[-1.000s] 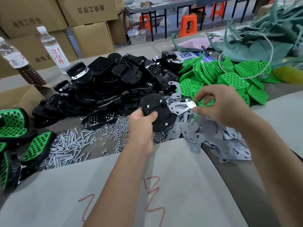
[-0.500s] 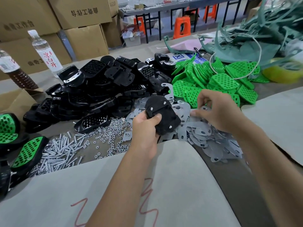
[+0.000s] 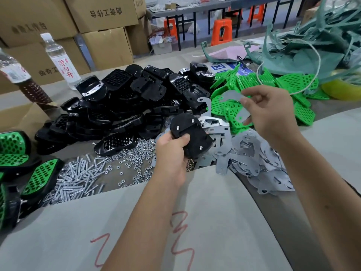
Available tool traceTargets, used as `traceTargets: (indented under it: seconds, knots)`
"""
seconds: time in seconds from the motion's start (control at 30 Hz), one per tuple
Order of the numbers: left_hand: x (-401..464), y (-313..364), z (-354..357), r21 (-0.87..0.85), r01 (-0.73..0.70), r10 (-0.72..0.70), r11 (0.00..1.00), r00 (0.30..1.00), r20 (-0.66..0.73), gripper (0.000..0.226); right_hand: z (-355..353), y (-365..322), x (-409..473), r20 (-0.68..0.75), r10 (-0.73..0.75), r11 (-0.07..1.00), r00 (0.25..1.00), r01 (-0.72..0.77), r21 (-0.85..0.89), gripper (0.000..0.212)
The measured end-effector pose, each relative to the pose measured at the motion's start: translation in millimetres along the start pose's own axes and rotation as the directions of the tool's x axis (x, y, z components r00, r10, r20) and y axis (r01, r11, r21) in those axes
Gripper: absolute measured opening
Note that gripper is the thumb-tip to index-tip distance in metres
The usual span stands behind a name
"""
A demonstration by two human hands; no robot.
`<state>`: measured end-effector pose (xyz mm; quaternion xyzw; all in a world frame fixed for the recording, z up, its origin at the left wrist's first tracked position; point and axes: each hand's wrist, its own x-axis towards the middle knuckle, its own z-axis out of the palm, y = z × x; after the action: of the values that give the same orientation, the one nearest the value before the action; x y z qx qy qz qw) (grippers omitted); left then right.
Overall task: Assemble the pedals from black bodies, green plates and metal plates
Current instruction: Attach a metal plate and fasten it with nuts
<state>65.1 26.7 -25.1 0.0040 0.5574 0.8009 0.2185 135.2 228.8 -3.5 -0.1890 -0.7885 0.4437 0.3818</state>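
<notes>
Head view: left hand (image 3: pixel 172 153) grips a black pedal body (image 3: pixel 190 136), underside up, three screw ends poking through it; the thumb lies across its near edge. Right hand (image 3: pixel 271 112) pinches a curved grey metal plate (image 3: pixel 237 104) between thumb and fingers, lifted up and to the right of the body, apart from it. Below both lies the metal plate pile (image 3: pixel 254 159); beyond are black bodies (image 3: pixel 121 106) and green plates (image 3: pixel 259 89). Screws (image 3: pixel 78 177) and nuts (image 3: pixel 132 163) lie left of the left hand.
</notes>
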Motion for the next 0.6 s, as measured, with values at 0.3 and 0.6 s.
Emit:
traceTargets:
  seconds: [0.3, 0.6]
  knots:
    - [5.1, 24.3, -52.6, 0.075, -0.041, 0.048, 0.996, 0.994, -0.097, 0.031, 79.0, -37.2, -19.2, 0.213, 0.284, 0.781, 0.935, -0.355, 0.514, 0.013]
    - [17.3, 40.9, -99.9, 0.101, -0.092, 0.108, 0.991, 0.979, -0.173, 0.031, 130.0, -40.7, -57.0, 0.590, -0.026, 0.565, 0.807, -0.475, 0.675, 0.040]
